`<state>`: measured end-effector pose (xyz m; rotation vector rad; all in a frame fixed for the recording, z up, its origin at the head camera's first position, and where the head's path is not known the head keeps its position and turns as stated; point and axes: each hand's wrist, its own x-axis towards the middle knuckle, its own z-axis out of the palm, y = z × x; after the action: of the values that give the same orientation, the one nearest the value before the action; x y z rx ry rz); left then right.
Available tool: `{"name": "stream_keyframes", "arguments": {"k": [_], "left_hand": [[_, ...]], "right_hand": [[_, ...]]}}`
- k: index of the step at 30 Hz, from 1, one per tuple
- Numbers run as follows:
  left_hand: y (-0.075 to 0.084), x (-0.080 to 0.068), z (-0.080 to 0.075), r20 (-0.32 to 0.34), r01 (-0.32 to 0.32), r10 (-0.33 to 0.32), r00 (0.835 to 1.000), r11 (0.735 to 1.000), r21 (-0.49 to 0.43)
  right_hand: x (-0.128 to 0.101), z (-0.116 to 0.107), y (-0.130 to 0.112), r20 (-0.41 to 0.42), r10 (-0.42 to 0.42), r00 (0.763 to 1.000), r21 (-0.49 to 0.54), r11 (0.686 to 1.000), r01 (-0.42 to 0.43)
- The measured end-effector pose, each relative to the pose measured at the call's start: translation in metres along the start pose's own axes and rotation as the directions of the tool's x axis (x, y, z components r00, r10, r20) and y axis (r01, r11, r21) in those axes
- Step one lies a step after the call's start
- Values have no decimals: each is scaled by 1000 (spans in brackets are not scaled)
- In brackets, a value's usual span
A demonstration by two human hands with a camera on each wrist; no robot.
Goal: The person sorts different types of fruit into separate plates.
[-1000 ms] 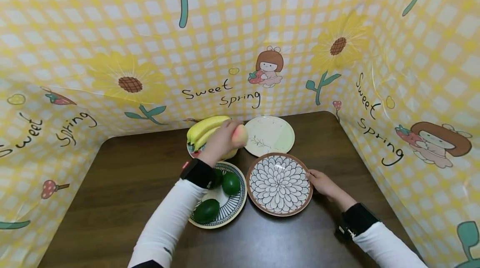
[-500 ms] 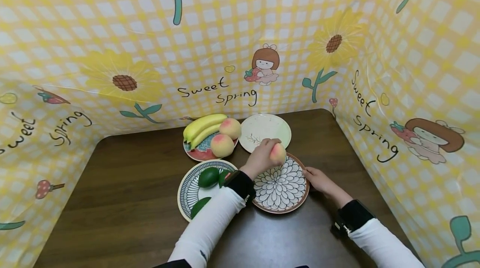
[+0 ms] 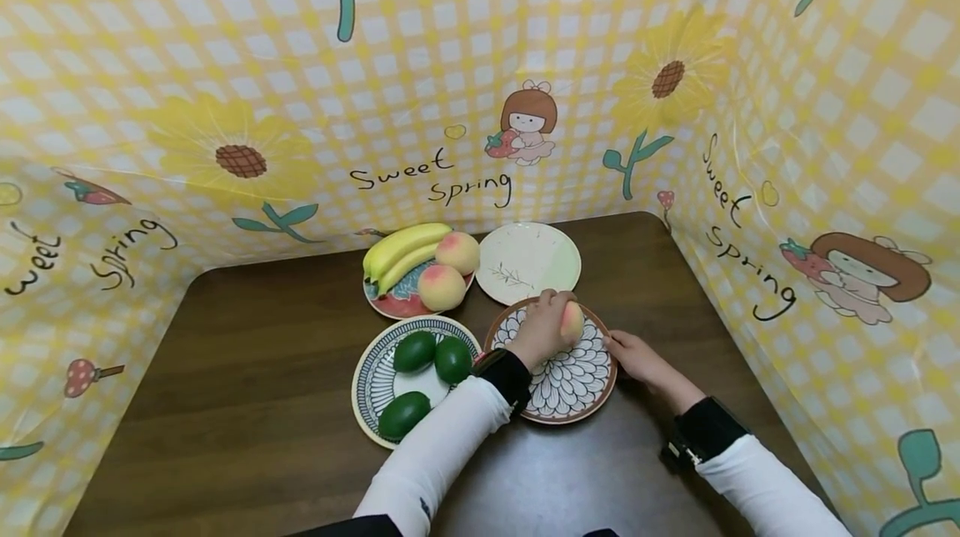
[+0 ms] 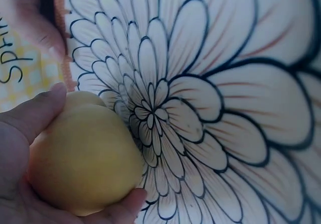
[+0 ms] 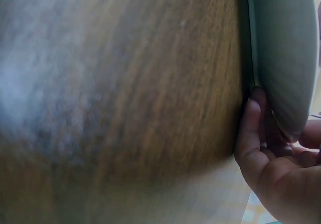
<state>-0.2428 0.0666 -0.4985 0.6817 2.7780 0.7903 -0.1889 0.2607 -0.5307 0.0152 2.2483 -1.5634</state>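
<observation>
My left hand (image 3: 546,322) grips a yellow-pink peach (image 3: 572,322) low over the far part of the flower-patterned plate (image 3: 577,383). In the left wrist view the peach (image 4: 85,156) sits between my thumb (image 4: 37,113) and a fingertip, close above the petal pattern of that plate (image 4: 210,98). My right hand (image 3: 628,351) is at the plate's right rim. The right wrist view shows its fingers (image 5: 251,128) pinching the plate rim (image 5: 281,63) against the table (image 5: 125,108).
A plate (image 3: 390,306) with bananas (image 3: 401,247) and two peaches (image 3: 441,285) stands at the back. To its right is a pale plate (image 3: 528,262). A striped plate (image 3: 365,374) holds three green fruits (image 3: 415,351). Yellow printed screens wall off three sides of the brown table (image 3: 247,370).
My left hand lifted a peach from the banana plate, carried it right and lowered it over the flower plate. The right hand stayed at that plate's rim.
</observation>
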Motion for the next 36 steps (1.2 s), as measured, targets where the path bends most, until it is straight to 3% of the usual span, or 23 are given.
{"name": "stream_keyframes", "arguments": {"k": [16, 26, 32, 36], "left_hand": [[11, -5, 4, 19, 31, -34, 999, 991, 132], [16, -9, 6, -27, 23, -18, 999, 976, 216], [15, -8, 0, 49, 7, -16, 999, 983, 184], [19, -9, -19, 111, 11, -22, 994, 995, 100]], "right_hand": [[-1, 0, 2, 5, -6, 1000, 11, 1000, 6], [0, 2, -1, -4, -10, 1000, 10, 1000, 10], [-1, 3, 0, 11, 0, 1000, 33, 999, 0], [-2, 1, 0, 5, -12, 1000, 15, 1000, 12]]}}
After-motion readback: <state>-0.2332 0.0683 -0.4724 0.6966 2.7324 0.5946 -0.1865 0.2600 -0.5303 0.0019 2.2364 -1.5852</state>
